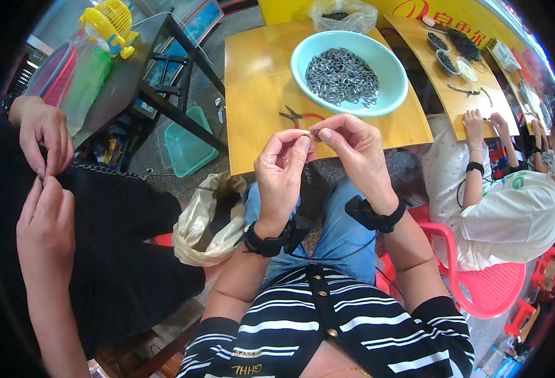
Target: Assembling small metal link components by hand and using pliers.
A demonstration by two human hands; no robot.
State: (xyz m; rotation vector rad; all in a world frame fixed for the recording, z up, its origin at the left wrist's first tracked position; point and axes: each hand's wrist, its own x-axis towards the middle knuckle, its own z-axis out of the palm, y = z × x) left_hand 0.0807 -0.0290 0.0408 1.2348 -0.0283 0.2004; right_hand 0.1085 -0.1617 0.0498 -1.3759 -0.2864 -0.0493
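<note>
My left hand and my right hand are raised close together above the near edge of the wooden table. Each pinches with thumb and fingertips, and small dark metal links show between them. The fingers cover most of these links, so how they join cannot be made out. Just beyond my fingertips lie red-handled pliers on the table, jaws to the left. Behind them stands a light blue basin holding a heap of grey metal links.
A plastic bag hangs open by my left knee. At left, a co-worker's hands pinch a dark chain. A green bin and yellow fan are beyond. At right, another person sits on a red chair at a second table.
</note>
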